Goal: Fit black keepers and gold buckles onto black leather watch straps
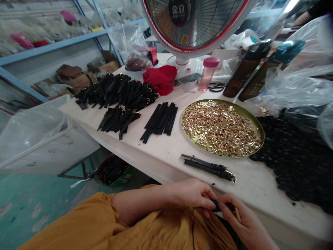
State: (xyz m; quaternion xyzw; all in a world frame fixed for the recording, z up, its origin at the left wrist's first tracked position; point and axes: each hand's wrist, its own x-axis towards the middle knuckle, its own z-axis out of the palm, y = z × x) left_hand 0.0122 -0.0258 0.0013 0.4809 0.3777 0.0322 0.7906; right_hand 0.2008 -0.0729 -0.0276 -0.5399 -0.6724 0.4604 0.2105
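Note:
Close to my lap, my left hand [194, 194] and my right hand [240, 217] meet, both closed on a small black strap [215, 205]. Fingers cover most of it. A gold metal piece [237, 214] shows at my right hand; whether it is joined to the strap I cannot tell. Just beyond my hands, on the table [166, 156], lie black straps with gold buckles [212, 167]. Farther off is a round tray [262, 142] heaped with gold buckles [221, 128]. Flat black strips [161, 119] rest left of the tray.
Buckled black straps [114, 92] form a pile at the far left. Small black pieces [299, 166] spread over the right side under plastic bags. A fan [197, 45], a pink bottle [208, 74], dark bottles [247, 69] and a red cloth [161, 80] stand behind.

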